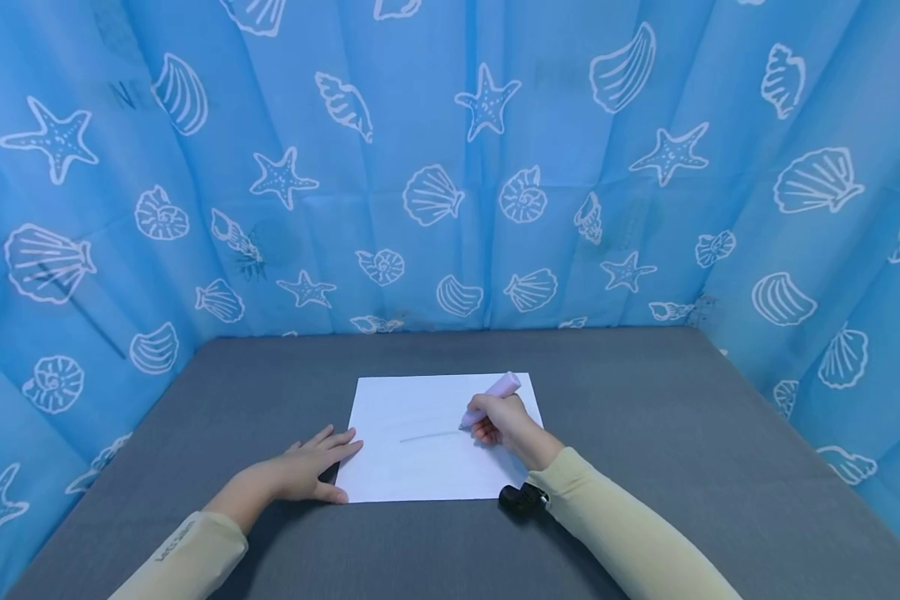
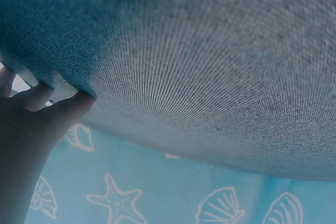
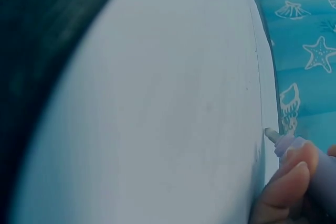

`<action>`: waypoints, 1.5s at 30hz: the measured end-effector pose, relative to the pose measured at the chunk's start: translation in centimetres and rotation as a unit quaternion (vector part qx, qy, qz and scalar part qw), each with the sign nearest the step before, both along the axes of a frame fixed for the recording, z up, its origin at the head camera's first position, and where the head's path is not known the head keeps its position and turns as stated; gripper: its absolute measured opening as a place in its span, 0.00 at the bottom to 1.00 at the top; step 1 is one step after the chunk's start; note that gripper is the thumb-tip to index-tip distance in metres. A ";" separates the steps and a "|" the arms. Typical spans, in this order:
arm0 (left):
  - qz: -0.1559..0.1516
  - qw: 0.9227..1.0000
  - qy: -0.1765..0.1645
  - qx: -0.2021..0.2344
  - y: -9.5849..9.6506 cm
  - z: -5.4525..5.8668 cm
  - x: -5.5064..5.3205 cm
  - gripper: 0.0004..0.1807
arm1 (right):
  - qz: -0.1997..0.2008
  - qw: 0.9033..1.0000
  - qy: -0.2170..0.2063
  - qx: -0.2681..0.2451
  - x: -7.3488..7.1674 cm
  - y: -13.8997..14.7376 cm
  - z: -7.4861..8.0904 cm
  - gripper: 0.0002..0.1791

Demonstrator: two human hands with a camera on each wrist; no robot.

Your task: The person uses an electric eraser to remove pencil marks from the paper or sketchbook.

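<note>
- Right sleeve (image 1: 630,517) and left sleeve (image 1: 195,554), both pale, came in nearest the head camera, at the bottom.
- Paper (image 1: 382,404) lay flat on the grey table (image 1: 645,400), between the hands.
- Left hand (image 1: 303,471): fingers spread wide, gripping nothing; fingertips and thumb rested at the paper's left edge, probably to stop it sliding.
- Right hand (image 1: 502,421): pinched a lilac marker (image 1: 507,383) low, near the tip, likely for control; barrel tilted up and away.
- Marker tip sat at the right end of a faint line (image 1: 427,436), seemingly touching paper.
- Right hand, sleeve and a black object (image 1: 519,502) by the cuff covered part of the paper's right side and lower right corner.
- Left wrist view: mostly table cloth, just a sliver of paper.
- Blue shell-print curtain (image 1: 390,208) hung behind and at both sides.
</note>
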State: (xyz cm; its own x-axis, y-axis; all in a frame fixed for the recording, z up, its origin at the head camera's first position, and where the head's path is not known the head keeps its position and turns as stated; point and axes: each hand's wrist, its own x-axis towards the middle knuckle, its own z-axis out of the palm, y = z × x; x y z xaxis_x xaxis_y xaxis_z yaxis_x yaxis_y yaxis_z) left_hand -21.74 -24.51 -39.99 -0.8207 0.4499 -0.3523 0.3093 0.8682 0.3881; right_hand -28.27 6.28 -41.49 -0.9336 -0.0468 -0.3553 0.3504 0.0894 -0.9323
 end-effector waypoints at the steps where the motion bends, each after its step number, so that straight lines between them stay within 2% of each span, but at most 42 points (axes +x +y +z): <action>1: 0.002 1.000 -0.001 0.000 0.0 0.0 0.0 0.47 | 0.001 1.000 0.000 0.001 0.0 0.0 0.0 0.09; 11: 0.006 1.000 -0.001 0.008 -0.3 -0.5 0.2 0.47 | 0.007 1.000 0.004 0.008 0.1 0.0 -0.2 0.09; 17: 0.010 1.000 -0.002 0.006 -0.3 -0.4 0.1 0.47 | 0.031 0.999 0.012 0.023 0.2 -0.2 0.0 0.08; 24: 0.007 1.000 -0.001 0.002 -0.1 -0.4 0.0 0.47 | 0.018 1.000 0.016 0.020 0.2 -0.2 -0.1 0.07; 34: 0.011 1.000 0.001 -0.006 0.0 -0.7 -0.1 0.47 | 0.031 0.999 0.004 0.034 0.1 0.1 -0.2 0.08; 37: 0.009 1.000 0.003 -0.010 0.0 -0.7 -0.2 0.47 | 0.028 0.999 0.002 0.028 0.1 0.2 -0.1 0.08; 45: 0.010 1.000 0.000 -0.005 -0.2 -0.7 -0.2 0.48 | 0.053 0.999 -0.013 0.001 0.0 0.4 0.0 0.10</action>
State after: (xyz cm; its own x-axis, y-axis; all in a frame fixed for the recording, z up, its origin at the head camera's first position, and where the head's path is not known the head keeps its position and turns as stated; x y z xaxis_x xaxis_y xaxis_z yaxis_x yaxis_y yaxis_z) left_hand -21.93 -24.66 -40.65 -0.8299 0.4296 -0.3560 0.2919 0.8781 0.3792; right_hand -28.27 6.65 -41.46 -0.9142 -0.1444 -0.3787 0.3620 0.1294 -0.9231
